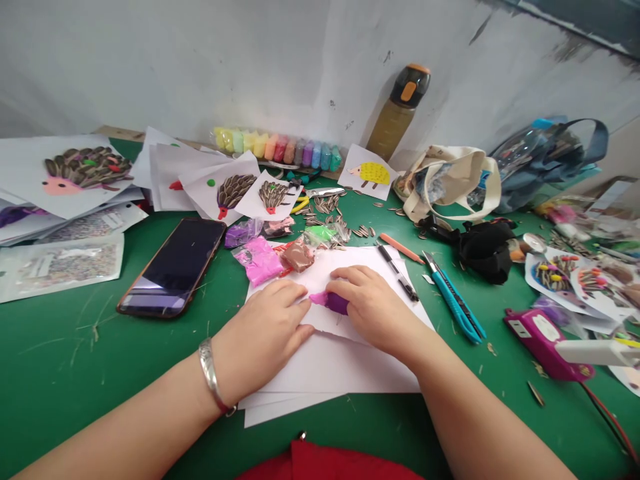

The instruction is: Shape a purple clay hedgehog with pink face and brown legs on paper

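White paper sheets (345,373) lie in front of me on the green table. A flattened purple clay shape (337,303) with a pink clay tip (318,299) is on the top sheet. My right hand (373,303) rests over the purple clay, its bent fingers pressing on it and partly hiding it. My left hand (267,330) lies on the paper just left of the pink tip, fingers spread a little, holding nothing. Packets of pink clay (259,261) and brown clay (299,254) sit beyond my hands, at the top left of the paper.
A phone (173,270) lies at the left. Right of the paper are a black pen (397,273), an orange tool (401,248) and a blue cutter (454,298). Seed-and-clay pictures (87,170), a bottle (399,113) and a canvas bag (447,183) stand behind.
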Available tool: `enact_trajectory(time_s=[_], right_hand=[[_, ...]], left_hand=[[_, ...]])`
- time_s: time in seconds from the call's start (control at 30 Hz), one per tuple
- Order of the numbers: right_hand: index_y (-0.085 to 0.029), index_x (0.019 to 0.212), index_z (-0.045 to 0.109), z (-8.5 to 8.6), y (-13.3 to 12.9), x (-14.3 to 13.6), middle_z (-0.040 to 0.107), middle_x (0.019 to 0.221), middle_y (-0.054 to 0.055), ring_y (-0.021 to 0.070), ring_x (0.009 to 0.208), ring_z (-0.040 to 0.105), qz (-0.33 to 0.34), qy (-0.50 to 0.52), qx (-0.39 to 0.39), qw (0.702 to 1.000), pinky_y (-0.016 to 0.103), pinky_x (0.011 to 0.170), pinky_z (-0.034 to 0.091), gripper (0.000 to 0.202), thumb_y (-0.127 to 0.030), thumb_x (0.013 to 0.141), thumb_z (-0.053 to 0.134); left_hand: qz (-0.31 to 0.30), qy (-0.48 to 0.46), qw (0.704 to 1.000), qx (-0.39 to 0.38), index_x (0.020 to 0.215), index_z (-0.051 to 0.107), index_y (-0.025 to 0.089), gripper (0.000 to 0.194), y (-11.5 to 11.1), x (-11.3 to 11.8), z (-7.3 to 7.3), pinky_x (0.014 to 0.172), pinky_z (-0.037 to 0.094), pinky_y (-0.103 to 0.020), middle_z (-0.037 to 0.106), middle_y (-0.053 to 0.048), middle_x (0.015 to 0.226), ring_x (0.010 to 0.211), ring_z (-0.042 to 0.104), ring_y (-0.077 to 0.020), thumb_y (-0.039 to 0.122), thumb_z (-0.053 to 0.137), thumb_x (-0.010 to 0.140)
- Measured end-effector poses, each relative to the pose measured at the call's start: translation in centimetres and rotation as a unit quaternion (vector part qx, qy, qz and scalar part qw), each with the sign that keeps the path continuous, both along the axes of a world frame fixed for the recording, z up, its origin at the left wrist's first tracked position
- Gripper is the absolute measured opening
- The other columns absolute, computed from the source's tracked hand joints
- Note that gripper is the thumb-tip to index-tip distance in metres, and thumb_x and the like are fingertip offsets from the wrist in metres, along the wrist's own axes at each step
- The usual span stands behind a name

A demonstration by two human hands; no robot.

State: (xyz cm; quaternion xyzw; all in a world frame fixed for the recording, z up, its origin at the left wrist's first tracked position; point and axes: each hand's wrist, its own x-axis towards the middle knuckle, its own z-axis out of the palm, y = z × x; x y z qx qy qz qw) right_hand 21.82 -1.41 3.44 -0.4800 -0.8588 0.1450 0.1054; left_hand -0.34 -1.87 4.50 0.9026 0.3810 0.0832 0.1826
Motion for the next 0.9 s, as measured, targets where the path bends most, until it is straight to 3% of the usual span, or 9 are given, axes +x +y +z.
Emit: enact_trajectory(time_s=[0.17, 0.23, 0.43, 0.6, 0.9], right_hand=[[-0.023, 0.119, 0.063, 0.3, -0.3, 0.3, 0.060, 0.127, 0.006, 0.0224, 0.113, 0.051, 0.000, 0.018, 0.006, 1.000, 0.039, 0.098, 0.039, 0.056, 0.005, 0.076, 0.040], [-0.022, 0.116, 0.065, 0.7, -0.5, 0.3, 0.059, 0.128, 0.008, 0.0229, 0.113, 0.051, -0.004, 0.025, 0.020, 0.999, 0.039, 0.098, 0.039, 0.051, 0.003, 0.079, 0.041], [-0.018, 0.094, 0.071, 1.9, -0.8, -0.3, 0.065, 0.095, 0.008, 0.0210, 0.092, 0.055, -0.020, 0.032, 0.009, 0.999, 0.034, 0.083, 0.043, 0.023, -0.012, 0.093, 0.049], [-0.017, 0.088, 0.069, 1.0, -0.6, -1.3, 0.063, 0.090, 0.007, 0.0213, 0.089, 0.052, -0.044, 0.019, 0.023, 0.999, 0.035, 0.082, 0.040, 0.014, -0.026, 0.092, 0.059], [-0.018, 0.086, 0.067, -0.1, -0.4, -3.1, 0.063, 0.094, 0.007, 0.0221, 0.094, 0.050, -0.055, 0.009, 0.046, 0.997, 0.036, 0.085, 0.037, 0.012, -0.027, 0.091, 0.062]], left_hand=[[-0.002, 0.000, 1.000, 0.003, 0.107, 0.066, 0.015, 0.020, 0.0, 0.0, 0.0, 0.096, 0.044, -0.049, 0.058, -0.011, 0.108, 0.106, 0.051, -0.0291, 0.025, 0.055, 0.094], [-0.002, 0.003, 1.000, 0.000, 0.107, 0.066, 0.015, 0.019, 0.0, 0.0, 0.1, 0.096, 0.044, -0.049, 0.058, -0.011, 0.107, 0.106, 0.051, -0.0290, 0.025, 0.055, 0.094], [-0.001, 0.014, 1.000, -0.012, 0.104, 0.065, 0.016, 0.016, -0.1, 0.1, 0.2, 0.096, 0.044, -0.047, 0.057, -0.010, 0.106, 0.104, 0.051, -0.0280, 0.025, 0.056, 0.093], [0.001, 0.029, 1.000, -0.011, 0.103, 0.064, 0.015, 0.018, -0.3, 0.3, 0.3, 0.095, 0.044, -0.048, 0.057, -0.010, 0.106, 0.105, 0.050, -0.0282, 0.027, 0.056, 0.094], [-0.002, 0.020, 1.000, -0.011, 0.094, 0.064, 0.014, 0.014, -0.7, 0.2, 0.3, 0.095, 0.045, -0.047, 0.058, -0.010, 0.103, 0.105, 0.051, -0.0281, 0.026, 0.056, 0.094]])
